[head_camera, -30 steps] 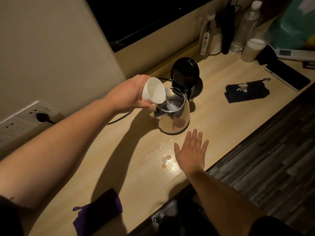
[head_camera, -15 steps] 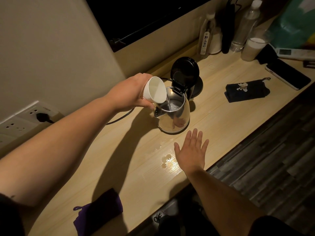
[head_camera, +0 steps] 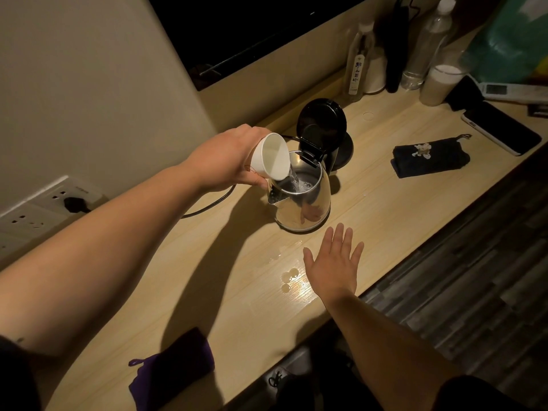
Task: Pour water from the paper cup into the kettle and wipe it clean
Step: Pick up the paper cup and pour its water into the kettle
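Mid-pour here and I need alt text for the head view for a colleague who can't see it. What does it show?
The left hand tips a white paper cup, pouring a thin stream of water into the open steel kettle on a wooden counter. The right hand is spread open, empty, in front of the kettle, beside spilled water drops. A purple cloth lies at the near edge.

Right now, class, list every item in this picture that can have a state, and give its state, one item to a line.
paper cup: tilted, pouring water
kettle: upright, taking the water
kettle lid: flipped open
left hand: gripping the cup
right hand: open, flat, empty
wall plug: plugged in
phone: screen dark
clear bottle: capped
purple cloth: lying unused
desk: wet with droplets
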